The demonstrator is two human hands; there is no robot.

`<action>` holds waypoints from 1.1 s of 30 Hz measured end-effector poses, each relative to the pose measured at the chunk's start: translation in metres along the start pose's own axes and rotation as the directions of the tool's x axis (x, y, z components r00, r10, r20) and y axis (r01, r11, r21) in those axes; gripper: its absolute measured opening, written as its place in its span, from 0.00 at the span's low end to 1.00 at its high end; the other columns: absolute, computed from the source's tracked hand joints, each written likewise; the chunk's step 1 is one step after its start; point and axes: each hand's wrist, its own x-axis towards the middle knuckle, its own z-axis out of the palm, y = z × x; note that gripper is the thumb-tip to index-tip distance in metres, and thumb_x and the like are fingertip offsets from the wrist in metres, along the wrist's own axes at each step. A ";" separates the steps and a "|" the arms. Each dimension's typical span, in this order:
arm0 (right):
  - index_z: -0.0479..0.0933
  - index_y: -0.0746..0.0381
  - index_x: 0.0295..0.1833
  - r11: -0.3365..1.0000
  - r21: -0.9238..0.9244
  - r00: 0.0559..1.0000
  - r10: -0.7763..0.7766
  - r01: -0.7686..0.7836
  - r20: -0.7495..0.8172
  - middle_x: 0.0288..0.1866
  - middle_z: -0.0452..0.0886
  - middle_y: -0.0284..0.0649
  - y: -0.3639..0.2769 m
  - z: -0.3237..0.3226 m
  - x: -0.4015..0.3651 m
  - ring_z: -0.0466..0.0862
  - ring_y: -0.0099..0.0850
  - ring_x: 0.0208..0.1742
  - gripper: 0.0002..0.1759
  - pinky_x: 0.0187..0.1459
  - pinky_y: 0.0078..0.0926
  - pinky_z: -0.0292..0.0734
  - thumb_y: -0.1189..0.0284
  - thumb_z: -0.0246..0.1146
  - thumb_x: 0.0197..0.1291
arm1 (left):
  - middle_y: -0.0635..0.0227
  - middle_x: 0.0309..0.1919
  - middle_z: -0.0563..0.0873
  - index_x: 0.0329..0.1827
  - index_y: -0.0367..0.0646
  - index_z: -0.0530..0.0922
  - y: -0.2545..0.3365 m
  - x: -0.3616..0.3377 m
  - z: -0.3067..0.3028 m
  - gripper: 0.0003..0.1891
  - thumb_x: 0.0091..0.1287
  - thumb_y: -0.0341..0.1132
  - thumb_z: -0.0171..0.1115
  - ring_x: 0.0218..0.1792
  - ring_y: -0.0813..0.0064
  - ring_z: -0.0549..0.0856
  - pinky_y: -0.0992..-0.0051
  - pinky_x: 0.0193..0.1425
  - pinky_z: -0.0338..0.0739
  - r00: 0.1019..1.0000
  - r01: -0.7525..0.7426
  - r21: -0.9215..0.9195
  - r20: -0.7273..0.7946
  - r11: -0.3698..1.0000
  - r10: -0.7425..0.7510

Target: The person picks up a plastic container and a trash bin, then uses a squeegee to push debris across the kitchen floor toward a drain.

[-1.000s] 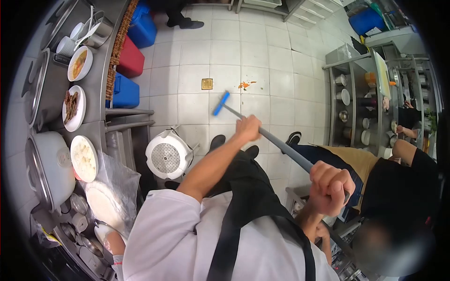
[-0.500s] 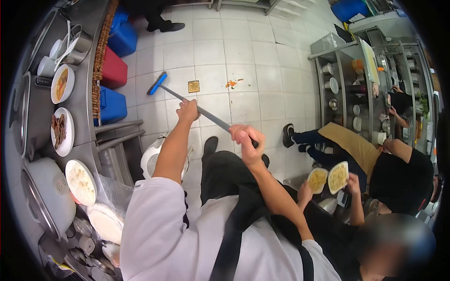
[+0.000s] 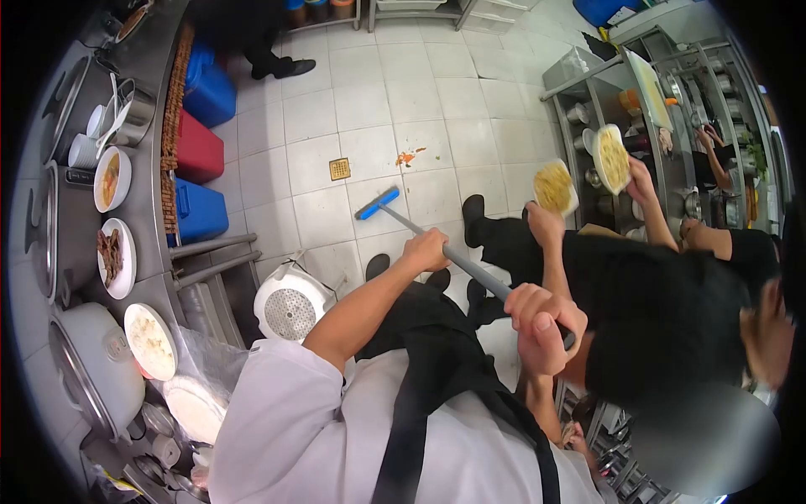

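Gripping a long grey pole [image 3: 477, 272] with left hand [image 3: 426, 251] and right hand [image 3: 547, 329], I might bump the black-clothed co-worker [image 3: 655, 302] beside my right fingers [image 3: 529, 302] by pulling back.

Looks from the wearer's head, forward and steeply down, very near the white shirt [image 3: 336, 437], the left hand [image 3: 426, 252] and the right hand [image 3: 547, 328], farther from the tiled floor [image 3: 403, 109]. Takes in the long front edge of the steel counter [image 3: 154, 269] at left and the shelf rack [image 3: 611, 94] at right. Bends straight lines in a wide, round-edged sweep, darkening to black at the corners.
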 end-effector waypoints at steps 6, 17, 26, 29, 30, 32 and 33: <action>0.65 0.63 0.18 0.997 0.041 0.933 0.046 -0.064 0.357 0.16 0.71 0.37 0.002 -0.032 0.014 0.70 0.32 0.19 0.21 0.28 0.29 0.69 0.70 0.68 0.56 | 0.51 0.38 0.88 0.34 0.43 0.83 -0.007 0.016 0.008 0.14 0.53 0.44 0.71 0.46 0.46 0.87 0.51 0.49 0.81 0.998 -0.050 -0.020 -0.026 0.999 0.049; 0.63 0.63 0.18 0.995 0.095 0.997 0.018 -0.026 0.081 0.14 0.66 0.35 0.009 -0.038 -0.003 0.63 0.27 0.16 0.23 0.25 0.30 0.62 0.68 0.62 0.63 | 0.50 0.43 0.86 0.36 0.41 0.82 -0.030 0.042 0.046 0.17 0.53 0.44 0.74 0.48 0.50 0.86 0.55 0.52 0.79 0.984 -0.152 -0.172 -0.119 0.973 0.133; 0.65 0.65 0.20 0.990 0.130 0.999 -0.043 0.045 -0.018 0.15 0.68 0.37 0.009 -0.003 -0.027 0.66 0.28 0.17 0.22 0.25 0.30 0.64 0.70 0.65 0.62 | 0.56 0.49 0.83 0.47 0.45 0.79 -0.032 -0.014 0.034 0.16 0.58 0.38 0.72 0.49 0.52 0.83 0.59 0.50 0.80 0.951 -0.211 -0.009 -0.232 0.977 0.203; 0.65 0.64 0.20 0.991 0.112 0.997 -0.073 0.068 0.035 0.14 0.68 0.37 0.014 0.001 -0.018 0.65 0.27 0.16 0.21 0.24 0.30 0.64 0.69 0.64 0.63 | 0.56 0.48 0.84 0.44 0.44 0.81 0.010 -0.051 -0.001 0.15 0.57 0.38 0.71 0.50 0.52 0.84 0.59 0.51 0.80 0.903 -0.276 0.180 -0.289 0.944 0.319; 0.65 0.64 0.20 0.992 0.099 0.996 -0.077 0.073 0.034 0.14 0.68 0.36 0.016 0.003 -0.012 0.65 0.27 0.16 0.22 0.24 0.30 0.64 0.69 0.64 0.64 | 0.55 0.46 0.85 0.43 0.43 0.82 0.028 -0.057 -0.018 0.14 0.56 0.37 0.71 0.49 0.53 0.84 0.58 0.50 0.80 0.883 -0.359 0.154 -0.263 0.921 0.388; 0.64 0.64 0.21 0.994 0.080 0.996 -0.082 0.079 0.038 0.14 0.67 0.36 0.022 0.007 0.000 0.64 0.27 0.16 0.23 0.24 0.30 0.64 0.69 0.65 0.64 | 0.53 0.41 0.86 0.38 0.41 0.82 0.069 -0.074 -0.050 0.13 0.55 0.39 0.70 0.45 0.52 0.85 0.58 0.48 0.79 0.853 -0.494 -0.010 -0.201 0.869 0.483; 0.64 0.65 0.21 0.992 0.113 0.995 -0.067 0.058 0.078 0.17 0.68 0.37 0.027 0.002 0.007 0.68 0.28 0.19 0.19 0.26 0.28 0.68 0.76 0.64 0.62 | 0.52 0.37 0.86 0.34 0.39 0.81 0.089 -0.079 -0.062 0.14 0.55 0.41 0.70 0.42 0.52 0.86 0.59 0.46 0.79 0.840 -0.539 -0.145 -0.170 0.830 0.515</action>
